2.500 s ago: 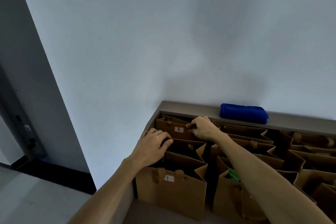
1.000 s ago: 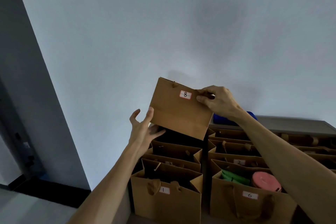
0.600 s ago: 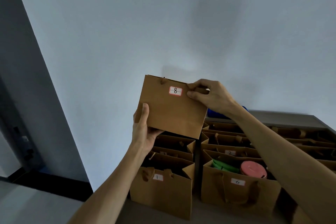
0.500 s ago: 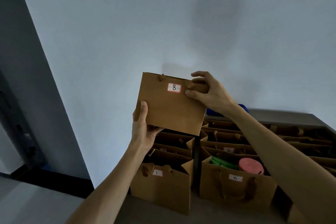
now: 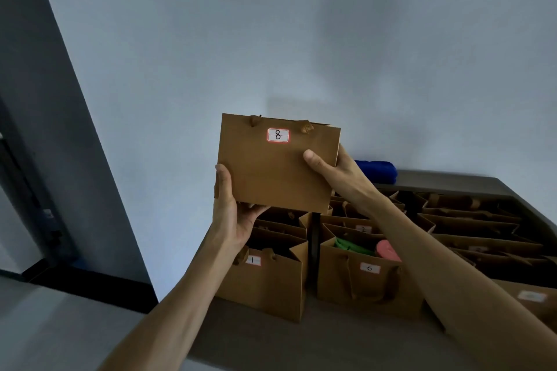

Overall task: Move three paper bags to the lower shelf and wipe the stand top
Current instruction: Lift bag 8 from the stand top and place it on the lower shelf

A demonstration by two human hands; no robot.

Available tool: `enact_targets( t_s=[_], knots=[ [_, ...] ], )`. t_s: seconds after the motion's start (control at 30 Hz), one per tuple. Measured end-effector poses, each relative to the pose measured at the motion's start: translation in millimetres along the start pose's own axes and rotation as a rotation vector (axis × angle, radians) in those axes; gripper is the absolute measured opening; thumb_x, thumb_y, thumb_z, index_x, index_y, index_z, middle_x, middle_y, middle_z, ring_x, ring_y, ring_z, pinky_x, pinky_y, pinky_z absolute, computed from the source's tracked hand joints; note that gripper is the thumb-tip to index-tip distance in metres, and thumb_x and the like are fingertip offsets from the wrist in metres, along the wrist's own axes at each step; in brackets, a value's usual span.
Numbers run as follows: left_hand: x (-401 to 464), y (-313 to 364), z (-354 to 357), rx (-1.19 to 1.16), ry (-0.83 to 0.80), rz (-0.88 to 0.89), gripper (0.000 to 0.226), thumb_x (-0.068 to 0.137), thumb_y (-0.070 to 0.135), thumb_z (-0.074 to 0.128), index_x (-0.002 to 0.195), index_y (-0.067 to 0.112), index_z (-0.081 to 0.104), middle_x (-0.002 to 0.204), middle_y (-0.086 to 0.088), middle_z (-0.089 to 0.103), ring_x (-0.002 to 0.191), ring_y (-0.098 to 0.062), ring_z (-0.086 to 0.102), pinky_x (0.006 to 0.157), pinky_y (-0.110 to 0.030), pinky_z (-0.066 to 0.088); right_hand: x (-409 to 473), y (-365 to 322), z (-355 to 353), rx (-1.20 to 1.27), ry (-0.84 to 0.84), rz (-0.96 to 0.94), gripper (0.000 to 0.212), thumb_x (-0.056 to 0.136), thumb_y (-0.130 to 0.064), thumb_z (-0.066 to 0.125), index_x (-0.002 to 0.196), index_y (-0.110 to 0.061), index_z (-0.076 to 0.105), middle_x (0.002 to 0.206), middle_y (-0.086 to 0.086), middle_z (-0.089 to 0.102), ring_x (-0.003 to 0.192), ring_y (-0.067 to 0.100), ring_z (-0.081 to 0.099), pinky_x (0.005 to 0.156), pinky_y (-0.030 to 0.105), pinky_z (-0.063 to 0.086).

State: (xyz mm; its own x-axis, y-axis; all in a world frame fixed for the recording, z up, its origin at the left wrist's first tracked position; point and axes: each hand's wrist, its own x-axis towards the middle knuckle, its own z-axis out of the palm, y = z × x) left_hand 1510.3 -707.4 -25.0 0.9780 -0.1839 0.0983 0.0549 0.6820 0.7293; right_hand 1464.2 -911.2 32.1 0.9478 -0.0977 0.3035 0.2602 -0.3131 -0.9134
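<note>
We are holding a brown paper bag [image 5: 275,172] labelled 8 up in front of the white wall [image 5: 271,39]. Our left hand [image 5: 233,211] is gripping its lower left corner and our right hand [image 5: 334,167] its right edge. Below, bags 1 [image 5: 271,283] and 6 [image 5: 366,283] are standing on the stand top [image 5: 301,337], a blue cloth [image 5: 378,171] lying behind.

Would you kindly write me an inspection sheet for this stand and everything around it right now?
Surface: grey stand top, crowded with rows of open paper bags.
Job's things: bag 8 held up above the rows; bag 1 and bag 6 stand in the front row; blue cloth folded at the back by the wall.
Clutter: green and pink items inside bag 6.
Hands: left hand grips bag 8's lower left corner; right hand grips its right edge.
Cables: nothing seen.
Surroundings: pale wall, dark doorway at left.
</note>
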Motion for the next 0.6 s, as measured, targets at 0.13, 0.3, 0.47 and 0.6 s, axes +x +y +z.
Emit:
enact_targets(
  t_s=[0.13, 0.3, 0.47, 0.6],
  knots=[
    [-8.1, -0.3, -0.9, -0.006, -0.044, -0.034, 0.076, 0.077, 0.071, 0.051, 0.14, 0.031, 0.04, 0.132, -0.014, 0.056, 0.114, -0.035, 0.062, 0.091, -0.06, 0.05, -17.5, -3.6, 5.4, -0.018, 0.012, 0.048, 0.078, 0.078, -0.063, 0.053, 0.142, -0.025, 0.031, 0.129, -0.003, 0.055, 0.105, 0.009, 0.061, 0.078, 0.021, 0.052],
    [-21.7, -1.8, -7.9, -0.044, -0.103, -0.134, 0.075, 0.076, 0.074, 0.048, 0.139, 0.032, 0.041, 0.132, -0.012, 0.057, 0.114, -0.037, 0.061, 0.091, -0.061, 0.05, -48.6, -4.8, 11.0, 0.016, 0.095, 0.091, 0.075, 0.08, -0.062, 0.051, 0.143, -0.026, 0.032, 0.128, -0.002, 0.057, 0.106, 0.01, 0.063, 0.077, 0.021, 0.054],
    [-41.7, -6.9, -23.1, -0.109, -0.157, -0.243, 0.068, 0.081, 0.071, 0.048, 0.139, 0.037, 0.039, 0.136, -0.012, 0.052, 0.118, -0.039, 0.058, 0.092, -0.065, 0.047, -85.8, -1.8, 25.0, 0.027, 0.186, 0.153, 0.075, 0.078, -0.065, 0.051, 0.141, -0.03, 0.033, 0.125, -0.005, 0.06, 0.102, 0.008, 0.066, 0.072, 0.018, 0.056],
    [-62.4, -11.5, -30.7, -0.126, -0.215, -0.326, 0.051, 0.085, 0.067, 0.044, 0.125, 0.037, 0.046, 0.129, -0.009, 0.055, 0.117, -0.035, 0.057, 0.095, -0.063, 0.045, -123.5, 4.0, 40.7, 0.048, 0.3, 0.187, 0.073, 0.079, -0.062, 0.052, 0.142, -0.029, 0.034, 0.125, -0.005, 0.06, 0.105, 0.009, 0.065, 0.079, 0.023, 0.058]
  ],
)
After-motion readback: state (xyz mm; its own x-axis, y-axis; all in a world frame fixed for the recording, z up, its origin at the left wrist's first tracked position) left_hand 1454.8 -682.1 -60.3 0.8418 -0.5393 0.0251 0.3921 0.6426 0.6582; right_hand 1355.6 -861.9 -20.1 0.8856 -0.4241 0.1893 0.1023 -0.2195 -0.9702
